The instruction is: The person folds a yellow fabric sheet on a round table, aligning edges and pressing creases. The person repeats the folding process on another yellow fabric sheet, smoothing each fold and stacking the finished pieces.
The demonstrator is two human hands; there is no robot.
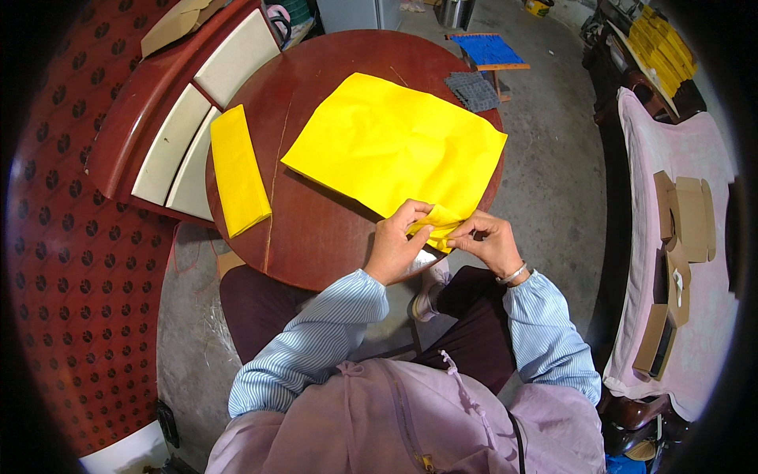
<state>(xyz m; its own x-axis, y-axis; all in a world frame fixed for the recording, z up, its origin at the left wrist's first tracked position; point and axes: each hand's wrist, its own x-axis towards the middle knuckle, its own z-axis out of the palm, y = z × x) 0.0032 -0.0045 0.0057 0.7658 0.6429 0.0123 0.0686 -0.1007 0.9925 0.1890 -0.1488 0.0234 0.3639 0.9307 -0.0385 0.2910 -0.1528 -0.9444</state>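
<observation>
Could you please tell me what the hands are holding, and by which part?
Both the left hand and right hand pinch the near corner of the large yellow paper sheet.

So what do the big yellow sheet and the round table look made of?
Yellow sheet: probably thin matte paper, since it shows creases and both hands pinch its near corner into folds. Round table: likely wood with glossy reddish-brown lacquer, showing sheen and a long crack.

The person wears a blue-and-white pinstriped shirt with long sleeves gathered at the cuffs, a pale lilac apron over it, dark maroon trousers, and a silver bangle (512,274) on the right wrist.
</observation>
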